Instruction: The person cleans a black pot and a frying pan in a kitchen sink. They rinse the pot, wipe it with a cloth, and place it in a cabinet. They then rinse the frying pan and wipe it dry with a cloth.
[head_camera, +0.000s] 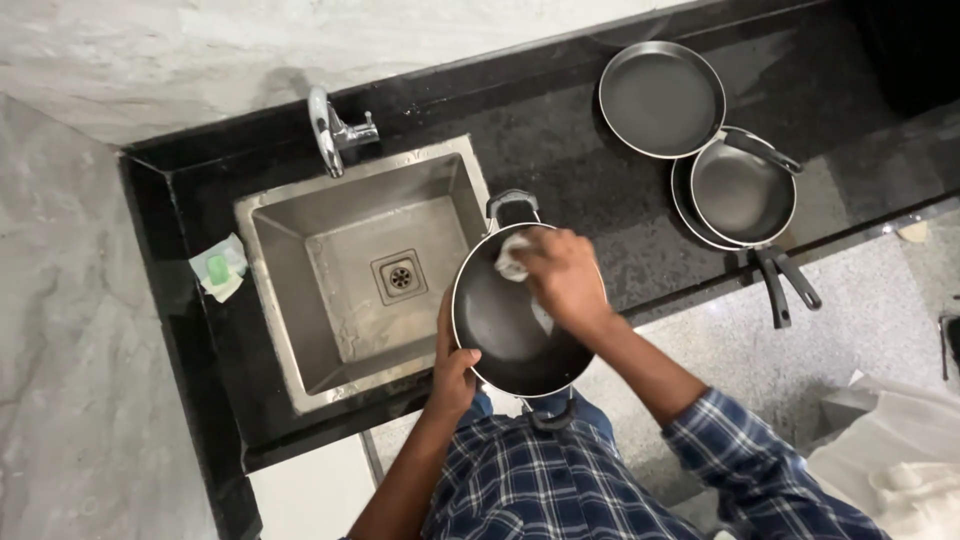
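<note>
A round black two-handled pan (505, 325) is held over the right edge of the steel sink (290, 265). My left hand (452, 372) grips the pan's near-left rim. My right hand (562, 275) presses a white cloth (512, 257) against the pan's inner wall near its far handle. The pan tilts slightly toward me.
A chrome tap (330, 130) stands behind the sink. A green and white packet (218, 268) lies on the black counter (590, 190) left of the sink. A flat black pan (660, 98) and two stacked frying pans (742, 192) rest on the counter's right part. White cloth (895, 455) lies at lower right.
</note>
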